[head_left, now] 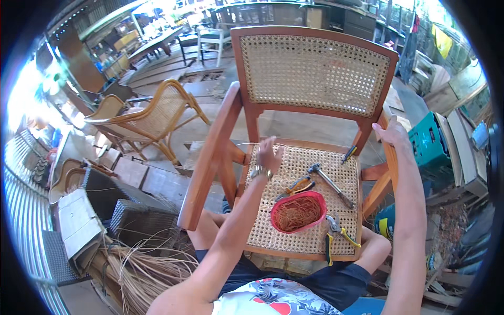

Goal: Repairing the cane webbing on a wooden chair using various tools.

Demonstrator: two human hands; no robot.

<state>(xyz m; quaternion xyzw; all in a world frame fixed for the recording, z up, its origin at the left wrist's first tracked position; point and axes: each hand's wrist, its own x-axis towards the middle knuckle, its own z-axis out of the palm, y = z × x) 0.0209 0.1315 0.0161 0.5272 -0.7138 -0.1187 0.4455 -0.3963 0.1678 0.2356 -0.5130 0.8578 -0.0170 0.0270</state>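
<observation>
A wooden armchair with a woven cane back (pixel 315 73) and cane seat (pixel 257 226) stands in front of me. My left hand (pixel 269 159), with a watch at the wrist, is over the seat's far left part, thumb apart from the fingers. A thin pale strand (pixel 244 144) curves by its fingertips; contact is unclear. My right hand (pixel 392 131) rests at the right armrest (pixel 390 157), thumb stretched out. On the seat lie a red tub (pixel 298 211) of thin brown pieces, a hammer (pixel 333 186), pliers (pixel 295 188), pruning shears (pixel 336 233) and a slim dark-and-yellow tool (pixel 349 154).
A rattan chair (pixel 152 118) stands at the far left. Loose cane strands (pixel 142 273) and dark woven pieces (pixel 142 220) are heaped at my lower left. A teal crate (pixel 430 142) sits beyond the right armrest. Far back are a white chair (pixel 211 44) and long tables.
</observation>
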